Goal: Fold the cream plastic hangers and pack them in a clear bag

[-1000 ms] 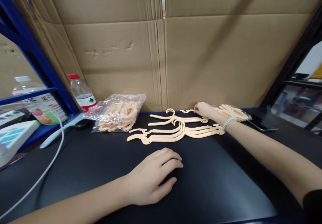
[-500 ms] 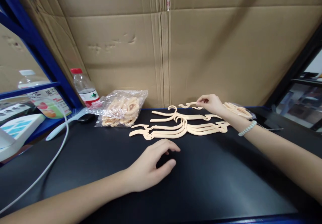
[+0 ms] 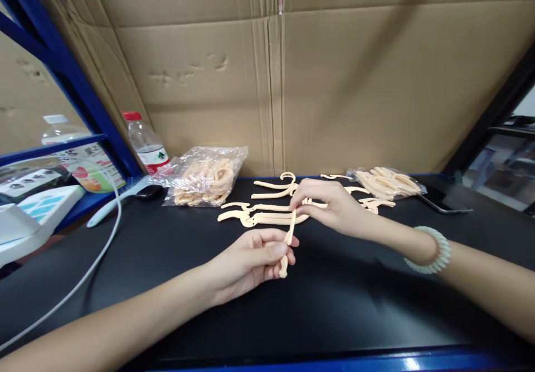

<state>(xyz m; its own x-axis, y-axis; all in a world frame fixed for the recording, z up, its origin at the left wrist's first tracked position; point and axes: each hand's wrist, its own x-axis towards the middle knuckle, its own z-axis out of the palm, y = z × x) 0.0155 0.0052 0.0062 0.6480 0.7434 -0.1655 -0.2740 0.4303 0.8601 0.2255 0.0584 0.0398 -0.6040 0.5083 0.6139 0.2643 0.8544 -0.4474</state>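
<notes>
We're gripping cream hanger piece [image 3: 291,228]: left hand [image 3: 244,261] pinching near part, right hand [image 3: 330,207] far end, hangers [image 3: 273,219] beyond.

Worn item noted: one bracelet [image 3: 443,251], on the wrist of the right hand [image 3: 332,203].
Bracelet — pale greenish white, a single thick ring, ridged all round in rounded segments; whether beads or a coil cannot be told. Left hand [image 3: 251,260] bare, slim-fingered, as is the right. Left forearm [image 3: 137,316] and right forearm [image 3: 489,283] — slender, smooth in outline, uncovered up to the edge of view.
</notes>
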